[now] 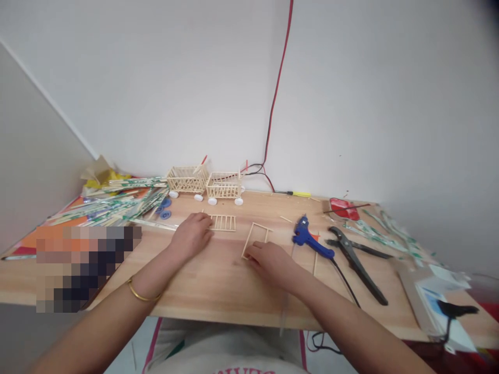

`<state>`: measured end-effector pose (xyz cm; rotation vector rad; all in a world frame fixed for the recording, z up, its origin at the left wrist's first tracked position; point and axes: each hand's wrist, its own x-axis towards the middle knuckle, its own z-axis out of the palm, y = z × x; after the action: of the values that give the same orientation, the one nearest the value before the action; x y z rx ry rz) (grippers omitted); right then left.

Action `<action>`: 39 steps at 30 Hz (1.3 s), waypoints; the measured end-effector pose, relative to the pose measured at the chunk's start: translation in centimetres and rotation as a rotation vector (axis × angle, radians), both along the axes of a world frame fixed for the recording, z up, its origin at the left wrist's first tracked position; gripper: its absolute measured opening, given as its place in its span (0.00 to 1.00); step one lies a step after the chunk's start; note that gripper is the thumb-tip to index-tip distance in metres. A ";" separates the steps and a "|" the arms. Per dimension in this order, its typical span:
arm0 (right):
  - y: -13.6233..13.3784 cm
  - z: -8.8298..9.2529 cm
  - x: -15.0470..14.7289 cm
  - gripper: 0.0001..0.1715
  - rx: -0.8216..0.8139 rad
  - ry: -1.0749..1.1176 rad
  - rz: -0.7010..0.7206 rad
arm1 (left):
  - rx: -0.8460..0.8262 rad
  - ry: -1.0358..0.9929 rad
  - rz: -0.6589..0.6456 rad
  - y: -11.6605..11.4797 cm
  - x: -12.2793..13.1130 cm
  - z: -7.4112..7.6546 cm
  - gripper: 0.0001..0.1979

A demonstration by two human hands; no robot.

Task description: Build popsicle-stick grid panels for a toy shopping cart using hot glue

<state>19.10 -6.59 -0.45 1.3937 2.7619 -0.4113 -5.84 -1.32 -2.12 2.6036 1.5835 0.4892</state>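
My left hand [192, 235], with a gold bangle on its wrist, is closed on the left end of a small slatted panel made of thin wooden sticks [225, 223]. The fingertips partly cover that end. To its right, my right hand [268, 261] has its fingers bent around the lower part of an open rectangular stick frame [248, 240], which lies on the wooden table [218, 280]. Right of this hand rests a blue hot glue gun [304, 232], nozzle pointing away from me. Two small stick-built carts, one [187, 179] left of the other [224, 185], stand behind on white wheels.
Wrapped wooden sticks [117, 202] are heaped at the left by blue discs [165, 214]. Dark-handled cutters [356, 262] lie at the right, near a red packet [343, 209] and a white box [432, 301]. A red-black cable [277, 93] hangs down the wall.
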 end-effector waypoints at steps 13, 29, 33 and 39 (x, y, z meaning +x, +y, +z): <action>0.3 0.1 1.5 0.13 0.053 0.292 -0.001 | -0.001 0.056 -0.053 1.4 1.3 -0.1 0.10; 3.2 -1.1 3.0 0.12 -0.046 0.130 -0.259 | -0.039 0.017 0.169 -0.6 0.7 1.8 0.21; 3.1 0.2 2.2 0.13 -0.069 0.148 -0.188 | -0.105 0.031 0.189 -1.9 0.1 1.6 0.19; 5.0 1.0 0.5 0.09 0.011 0.150 -0.209 | -0.154 0.037 0.230 -0.4 0.5 2.2 0.11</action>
<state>19.63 -1.59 0.54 1.7312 2.7427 -0.5283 -5.34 -1.74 0.11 2.3457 1.8632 0.3177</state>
